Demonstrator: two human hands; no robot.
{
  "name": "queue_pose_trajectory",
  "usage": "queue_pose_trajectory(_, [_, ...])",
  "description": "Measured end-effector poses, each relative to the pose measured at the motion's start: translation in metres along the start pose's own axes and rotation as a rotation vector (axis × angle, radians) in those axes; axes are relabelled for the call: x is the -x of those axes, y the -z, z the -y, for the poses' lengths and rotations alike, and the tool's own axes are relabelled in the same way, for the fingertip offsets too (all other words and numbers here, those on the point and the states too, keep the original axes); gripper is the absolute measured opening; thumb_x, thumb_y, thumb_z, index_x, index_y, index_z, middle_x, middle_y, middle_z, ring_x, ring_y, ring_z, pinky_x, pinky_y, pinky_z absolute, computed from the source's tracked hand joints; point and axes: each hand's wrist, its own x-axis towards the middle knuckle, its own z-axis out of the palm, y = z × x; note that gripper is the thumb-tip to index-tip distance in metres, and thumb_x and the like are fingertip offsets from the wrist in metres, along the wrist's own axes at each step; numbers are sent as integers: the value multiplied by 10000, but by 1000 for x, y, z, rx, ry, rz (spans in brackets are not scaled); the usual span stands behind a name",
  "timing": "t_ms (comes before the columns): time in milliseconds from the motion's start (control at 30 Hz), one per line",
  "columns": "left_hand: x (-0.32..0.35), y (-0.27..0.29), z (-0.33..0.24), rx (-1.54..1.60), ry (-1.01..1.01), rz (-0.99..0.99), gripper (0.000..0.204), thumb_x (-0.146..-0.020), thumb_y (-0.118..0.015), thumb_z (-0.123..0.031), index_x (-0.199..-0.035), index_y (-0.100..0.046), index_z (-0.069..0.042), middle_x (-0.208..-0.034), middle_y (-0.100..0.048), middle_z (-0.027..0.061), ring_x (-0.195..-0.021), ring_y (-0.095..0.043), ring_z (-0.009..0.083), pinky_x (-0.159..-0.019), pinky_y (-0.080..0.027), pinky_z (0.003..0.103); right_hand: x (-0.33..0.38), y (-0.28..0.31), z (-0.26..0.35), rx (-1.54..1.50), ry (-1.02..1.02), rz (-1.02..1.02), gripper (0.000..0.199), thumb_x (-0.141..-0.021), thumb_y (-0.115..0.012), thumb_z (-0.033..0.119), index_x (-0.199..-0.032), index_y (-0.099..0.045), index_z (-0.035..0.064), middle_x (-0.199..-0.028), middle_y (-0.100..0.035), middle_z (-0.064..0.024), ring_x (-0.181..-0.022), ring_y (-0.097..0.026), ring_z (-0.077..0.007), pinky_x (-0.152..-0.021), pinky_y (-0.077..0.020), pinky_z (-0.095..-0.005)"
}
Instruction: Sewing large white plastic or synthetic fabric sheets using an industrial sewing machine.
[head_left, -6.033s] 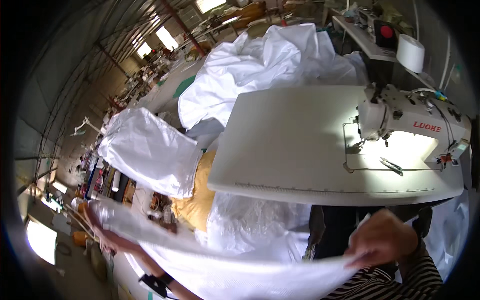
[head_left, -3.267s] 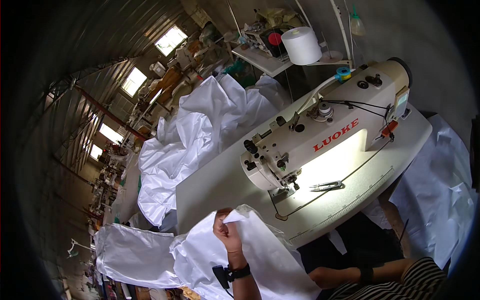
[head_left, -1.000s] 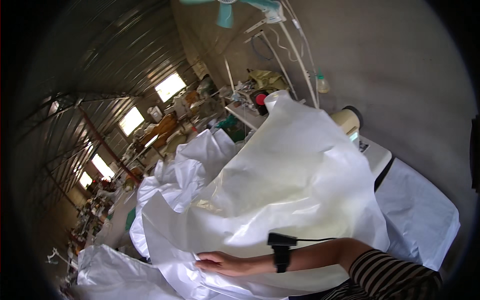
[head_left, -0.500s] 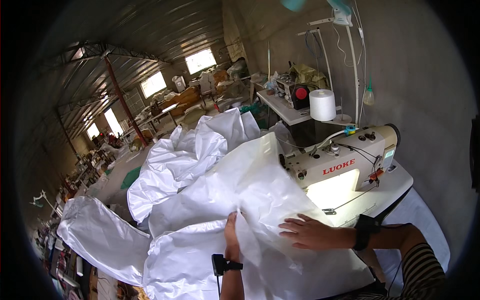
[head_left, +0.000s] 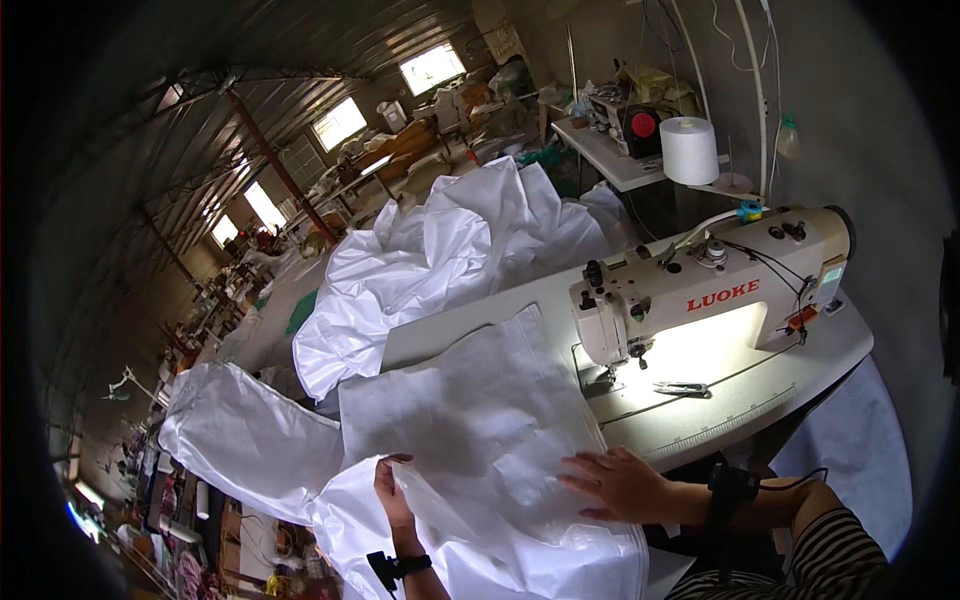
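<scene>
A large white plastic-like sheet (head_left: pixel 480 400) lies over the front of the sewing table, one straight edge running beside the machine's needle area. Pinched in my left hand (head_left: pixel 393 490) is a fold of this sheet, raised at its near left. My right hand (head_left: pixel 618 487) rests on the sheet near its right side, palm down with fingers spread. To the right stands a white sewing machine (head_left: pixel 720 275) with its work light on. Small thread snips (head_left: pixel 682 389) lie on the machine bed, right of the needle.
Crumpled white sheeting (head_left: pixel 430 255) is heaped behind the table, and another white piece (head_left: pixel 240 435) hangs off to the left. A white thread cone (head_left: pixel 690 152) stands behind the machine. A second table (head_left: pixel 622 165) with equipment is at the back. A red post (head_left: pixel 280 165) rises farther left.
The sheet has come down from its lifted position and lies flatter, uncovering the needle area and the table behind. My left hand has moved left and nearer with the fold. The view has shifted.
</scene>
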Motion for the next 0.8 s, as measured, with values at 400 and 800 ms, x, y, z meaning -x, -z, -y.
queue_pose_trajectory(400, [75, -3, -124, 66, -398, -235, 198, -991, -532, -102, -1128, -649, -19, -1018, -702, 107, -933, -663, 255, -846, -520, 369, -19, 67, 57, -832, 96, -55, 1013, -904, -672, 593, -1545, -222, -50, -1557, -333, -287, -1451, -348, -405, -1207, -297, -463])
queue_pose_trajectory(800, [38, -46, -174, -44, -724, -194, 185, -969, -585, -127, -1098, -650, -13, -938, -703, 145, -853, -686, 297, -791, -538, 406, -11, -5, 144, -1347, -177, 199, 372, -1017, -624, 270, -1279, -623, 5, -1212, -686, -195, -1170, -642, -305, -1023, -482, -397])
